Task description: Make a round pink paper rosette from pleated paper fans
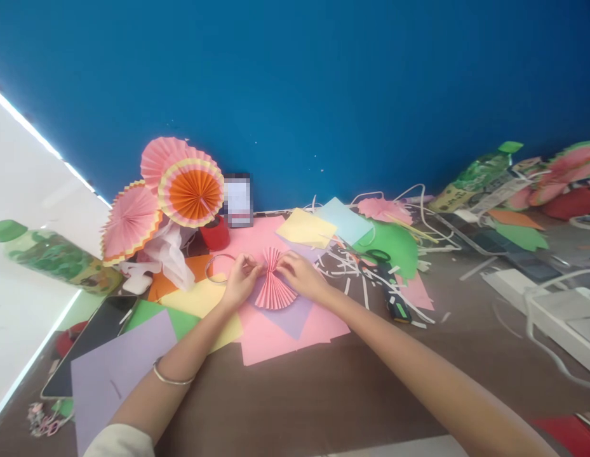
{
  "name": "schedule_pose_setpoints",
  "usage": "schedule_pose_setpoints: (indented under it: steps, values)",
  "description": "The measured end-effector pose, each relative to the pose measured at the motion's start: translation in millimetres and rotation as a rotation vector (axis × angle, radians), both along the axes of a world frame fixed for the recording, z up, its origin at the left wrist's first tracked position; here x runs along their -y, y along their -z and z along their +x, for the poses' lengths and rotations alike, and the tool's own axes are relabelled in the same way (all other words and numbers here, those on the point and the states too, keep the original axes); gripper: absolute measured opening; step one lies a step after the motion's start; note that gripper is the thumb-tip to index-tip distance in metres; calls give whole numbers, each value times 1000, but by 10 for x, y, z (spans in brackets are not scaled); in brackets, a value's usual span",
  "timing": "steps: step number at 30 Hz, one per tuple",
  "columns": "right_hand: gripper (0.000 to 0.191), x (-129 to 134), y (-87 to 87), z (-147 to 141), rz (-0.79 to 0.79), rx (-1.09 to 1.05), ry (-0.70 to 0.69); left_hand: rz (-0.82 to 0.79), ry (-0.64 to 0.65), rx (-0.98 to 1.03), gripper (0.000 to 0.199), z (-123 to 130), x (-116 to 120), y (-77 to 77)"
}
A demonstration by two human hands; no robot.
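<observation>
Both hands pinch the pink pleated paper fan: the left hand (240, 279) and the right hand (301, 274) hold its folded middle (274, 285) above the pink sheets (275, 330), so pleating looks finished, yet the fan is only half opened.

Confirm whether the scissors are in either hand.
No: the green-handled scissors lie on the table right of both hands, which pinch the pink pleated paper fan.

I'm looking at a brown counter (323, 393) buried in colored paper sheets (275, 333), white paper strips (371, 279), a phone (92, 343) and scissors (387, 279).
</observation>
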State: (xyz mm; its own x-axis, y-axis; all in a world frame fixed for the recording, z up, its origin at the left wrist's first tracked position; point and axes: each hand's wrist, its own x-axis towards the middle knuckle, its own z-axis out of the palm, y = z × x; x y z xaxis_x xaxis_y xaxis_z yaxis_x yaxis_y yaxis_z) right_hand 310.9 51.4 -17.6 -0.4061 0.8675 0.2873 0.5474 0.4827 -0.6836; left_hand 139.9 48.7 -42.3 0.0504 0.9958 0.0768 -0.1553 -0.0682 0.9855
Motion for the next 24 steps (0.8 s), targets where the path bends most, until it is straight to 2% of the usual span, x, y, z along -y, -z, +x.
schedule_pose_setpoints:
  steps: [16, 24]
  values:
    - [14, 106, -55, 65, 4, -18, 17, 33, 50, 23, 28, -13, -15, 91]
    - [16, 145, -23, 72, 42, -12, -38, 11, 61, 32, 32, -5, -10, 71]
